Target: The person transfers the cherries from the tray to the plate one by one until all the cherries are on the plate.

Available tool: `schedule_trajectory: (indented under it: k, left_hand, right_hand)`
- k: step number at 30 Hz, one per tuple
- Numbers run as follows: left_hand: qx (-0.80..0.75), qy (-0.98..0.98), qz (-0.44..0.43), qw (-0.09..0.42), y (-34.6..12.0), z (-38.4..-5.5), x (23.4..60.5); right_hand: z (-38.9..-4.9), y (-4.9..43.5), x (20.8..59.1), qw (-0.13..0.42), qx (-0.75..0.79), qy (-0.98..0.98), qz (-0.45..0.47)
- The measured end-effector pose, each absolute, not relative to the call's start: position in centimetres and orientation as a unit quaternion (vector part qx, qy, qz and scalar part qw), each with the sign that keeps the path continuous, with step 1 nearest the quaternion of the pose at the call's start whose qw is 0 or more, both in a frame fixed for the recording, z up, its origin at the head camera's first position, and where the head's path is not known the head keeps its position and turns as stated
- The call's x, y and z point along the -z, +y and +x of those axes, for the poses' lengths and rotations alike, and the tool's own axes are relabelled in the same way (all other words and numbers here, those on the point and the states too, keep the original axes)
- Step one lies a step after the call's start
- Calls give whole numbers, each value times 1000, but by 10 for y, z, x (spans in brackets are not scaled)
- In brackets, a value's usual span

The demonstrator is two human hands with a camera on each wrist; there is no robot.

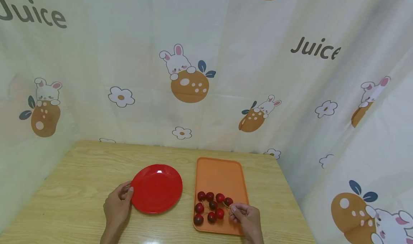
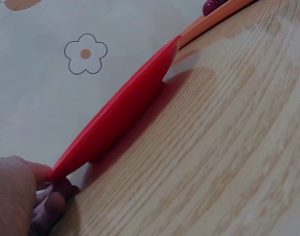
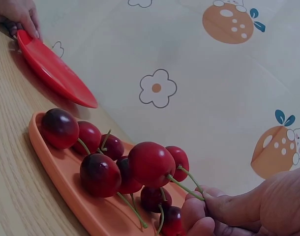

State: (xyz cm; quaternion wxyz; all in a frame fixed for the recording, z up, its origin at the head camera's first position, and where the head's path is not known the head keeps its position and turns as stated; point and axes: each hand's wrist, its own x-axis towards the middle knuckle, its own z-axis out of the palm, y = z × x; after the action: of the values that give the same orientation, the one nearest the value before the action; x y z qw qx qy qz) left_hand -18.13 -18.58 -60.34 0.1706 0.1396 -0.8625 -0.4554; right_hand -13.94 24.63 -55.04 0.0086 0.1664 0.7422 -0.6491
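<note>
My left hand (image 1: pixel 117 205) pinches the left rim of a round red plate (image 1: pixel 157 188), thumb on top and fingertips beneath, in the left wrist view. Several dark red cherries (image 1: pixel 211 217) with green stems lie at the near end of an orange tray (image 1: pixel 219 174). At the tray's right side, my right hand (image 1: pixel 246 217) pinches green stem ends between thumb and fingers. In the right wrist view, the stems of a large cherry (image 3: pixel 151 164) and a smaller cherry (image 3: pixel 178 161) behind it run to those fingertips. These two look raised over the others.
Plate and tray stand side by side on a wood-grain table (image 1: pixel 96 165), with a gap between them. A pale curtain (image 1: pixel 135 39) printed with rabbits, fruit and flowers surrounds the table's back and sides.
</note>
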Motion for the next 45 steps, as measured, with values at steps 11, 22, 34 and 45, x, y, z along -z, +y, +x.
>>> schedule_trajectory:
  k: [11, 22, 34, 45]
  left_hand:
    - [451, -864, 144, 169, -185, -180, 601]
    - [446, -866, 151, 169, -184, -180, 602]
    - [450, -864, 152, 165, -184, -177, 599]
    - [451, -864, 145, 170, -185, -180, 604]
  right_hand:
    - [-139, 246, 552, 14, 651, 740, 171]
    - [-137, 246, 549, 13, 644, 746, 166]
    - [-137, 248, 553, 16, 636, 756, 151]
    - [-136, 247, 550, -11, 633, 759, 155]
